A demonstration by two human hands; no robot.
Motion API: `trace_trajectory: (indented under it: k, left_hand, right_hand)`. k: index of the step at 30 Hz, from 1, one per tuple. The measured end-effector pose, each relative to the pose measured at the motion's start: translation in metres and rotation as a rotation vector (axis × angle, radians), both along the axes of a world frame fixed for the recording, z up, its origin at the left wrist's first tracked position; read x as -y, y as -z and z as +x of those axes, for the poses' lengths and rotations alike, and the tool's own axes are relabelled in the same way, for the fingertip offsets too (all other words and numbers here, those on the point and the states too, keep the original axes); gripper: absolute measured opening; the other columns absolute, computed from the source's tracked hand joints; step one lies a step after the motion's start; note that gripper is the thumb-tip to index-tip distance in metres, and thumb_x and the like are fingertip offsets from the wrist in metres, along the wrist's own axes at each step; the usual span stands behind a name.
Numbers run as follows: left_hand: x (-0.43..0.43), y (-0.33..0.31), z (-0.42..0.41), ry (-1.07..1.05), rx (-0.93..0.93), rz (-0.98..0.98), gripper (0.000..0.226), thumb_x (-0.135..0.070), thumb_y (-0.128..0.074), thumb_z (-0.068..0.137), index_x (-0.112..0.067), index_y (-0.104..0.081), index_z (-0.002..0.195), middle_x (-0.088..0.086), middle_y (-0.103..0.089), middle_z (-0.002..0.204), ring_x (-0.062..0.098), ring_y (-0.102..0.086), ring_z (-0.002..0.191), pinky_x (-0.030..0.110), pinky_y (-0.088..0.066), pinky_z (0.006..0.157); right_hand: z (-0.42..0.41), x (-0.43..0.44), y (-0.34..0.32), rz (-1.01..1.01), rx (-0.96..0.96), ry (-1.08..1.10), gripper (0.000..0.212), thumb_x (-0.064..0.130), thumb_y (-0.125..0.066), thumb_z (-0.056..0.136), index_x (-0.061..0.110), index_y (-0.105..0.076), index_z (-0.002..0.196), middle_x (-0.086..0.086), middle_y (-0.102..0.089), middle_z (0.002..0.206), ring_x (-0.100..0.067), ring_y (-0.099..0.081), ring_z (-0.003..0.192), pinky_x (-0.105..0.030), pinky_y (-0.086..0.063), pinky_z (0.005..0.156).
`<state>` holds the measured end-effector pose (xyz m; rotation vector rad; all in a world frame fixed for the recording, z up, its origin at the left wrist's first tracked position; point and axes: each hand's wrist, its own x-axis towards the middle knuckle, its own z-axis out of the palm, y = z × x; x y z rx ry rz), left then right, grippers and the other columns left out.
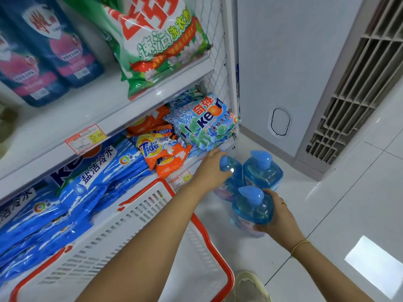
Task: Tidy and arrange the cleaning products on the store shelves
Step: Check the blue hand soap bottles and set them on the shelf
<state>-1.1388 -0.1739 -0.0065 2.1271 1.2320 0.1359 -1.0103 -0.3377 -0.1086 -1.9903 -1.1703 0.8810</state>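
Three blue pump bottles stand close together on the white floor by the shelf's right end. My left hand (210,168) grips the top of the far-left bottle (230,171). My right hand (281,216) holds the nearest bottle (253,209) by its side. The third bottle (262,170) stands free behind them. On the lower shelf lie orange Tide bags (163,152), blue Keon detergent bags (205,123) and long blue bags (91,177).
A white basket with a red rim (220,256) sits below my left arm against the shelf. The upper shelf holds a green-and-white powder bag (159,44) and dark blue pouches (50,55). A standing air conditioner (357,94) fills the right corner. My shoe (250,286) is near the basket.
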Motion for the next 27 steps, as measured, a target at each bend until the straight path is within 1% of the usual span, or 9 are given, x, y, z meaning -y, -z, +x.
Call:
trace_trajectory:
  k: [3,6,9,11,13,16,18,21,27]
  left_hand:
    - [0.007,-0.020,-0.023,-0.056,0.010,-0.069,0.053,-0.022,-0.065,0.089,-0.017,-0.047,0.139,-0.001,-0.036,0.151,0.017,-0.038,0.134,0.018,-0.031,0.095]
    - [0.021,-0.046,-0.063,-0.191,0.162,-0.085,0.036,-0.021,-0.066,0.089,-0.020,-0.061,0.125,-0.003,-0.054,0.135,0.015,-0.050,0.124,0.019,-0.038,0.094]
    - [0.026,-0.089,-0.110,-0.309,0.368,0.019,0.010,-0.019,-0.067,0.089,-0.029,-0.070,0.088,-0.009,-0.067,0.100,0.008,-0.062,0.100,0.017,-0.047,0.081]
    - [0.019,-0.128,-0.141,-0.375,0.481,0.153,0.022,-0.022,-0.068,0.087,-0.031,-0.065,0.067,-0.009,-0.068,0.083,0.007,-0.063,0.085,0.022,-0.049,0.079]
    - [0.004,-0.167,-0.173,-0.451,0.548,0.297,0.029,-0.026,-0.068,0.088,-0.025,-0.063,0.059,-0.003,-0.067,0.073,0.010,-0.061,0.074,0.025,-0.047,0.076]
    - [-0.037,-0.210,-0.215,-0.556,0.560,0.398,0.028,-0.031,-0.065,0.089,-0.023,-0.062,0.063,-0.009,-0.062,0.069,0.006,-0.059,0.072,0.017,-0.042,0.069]
    - [-0.077,-0.223,-0.239,-0.640,0.578,0.362,0.011,-0.030,-0.066,0.089,-0.019,-0.067,0.089,-0.010,-0.064,0.087,0.009,-0.060,0.086,0.020,-0.043,0.077]
    - [-0.144,-0.218,-0.272,-0.755,0.580,0.303,0.036,-0.022,-0.073,0.083,-0.010,-0.063,0.115,0.000,-0.066,0.110,0.020,-0.062,0.103,0.028,-0.047,0.086]
    - [-0.236,-0.210,-0.300,-0.910,0.523,0.277,0.078,-0.019,-0.089,0.062,-0.007,-0.048,0.128,0.007,-0.060,0.126,0.028,-0.060,0.113,0.041,-0.051,0.096]
  right_hand:
    - [0.011,-0.003,-0.041,-0.315,0.192,-0.247,0.086,0.009,-0.072,0.076,0.028,-0.023,0.144,-0.006,-0.049,0.128,-0.021,-0.055,0.108,-0.023,-0.046,0.086]
    - [0.009,-0.017,-0.099,-0.396,0.451,-0.344,0.050,0.016,-0.057,0.088,0.026,-0.043,0.135,-0.002,-0.058,0.121,-0.019,-0.057,0.103,-0.023,-0.046,0.085]
    - [-0.019,-0.049,-0.174,-0.142,0.642,-0.291,0.010,0.027,-0.054,0.091,0.024,-0.064,0.093,0.005,-0.066,0.082,-0.014,-0.057,0.073,-0.020,-0.043,0.063]
    - [-0.053,-0.075,-0.231,0.103,0.602,-0.279,0.025,0.033,-0.060,0.088,0.027,-0.052,0.066,0.008,-0.054,0.057,-0.006,-0.046,0.055,-0.017,-0.032,0.051]
    - [-0.090,-0.105,-0.278,0.362,0.491,-0.303,0.035,0.032,-0.062,0.085,0.026,-0.043,0.056,0.008,-0.044,0.048,-0.006,-0.043,0.048,-0.016,-0.031,0.049]
    - [-0.134,-0.174,-0.315,0.514,0.431,-0.402,0.019,0.029,-0.062,0.087,0.018,-0.061,0.072,0.007,-0.062,0.066,-0.008,-0.060,0.068,-0.024,-0.043,0.062]
    - [-0.161,-0.228,-0.325,0.465,0.473,-0.459,0.023,0.031,-0.060,0.090,0.012,-0.065,0.103,0.001,-0.067,0.095,-0.022,-0.062,0.098,-0.027,-0.045,0.079]
    - [-0.196,-0.292,-0.313,0.373,0.512,-0.505,0.048,0.032,-0.056,0.093,0.012,-0.046,0.136,-0.011,-0.056,0.132,-0.029,-0.052,0.119,-0.032,-0.042,0.098]
    - [-0.233,-0.352,-0.263,0.125,0.776,-0.686,0.061,0.052,-0.044,0.094,0.019,-0.037,0.145,-0.006,-0.043,0.146,-0.024,-0.040,0.132,-0.032,-0.034,0.106]
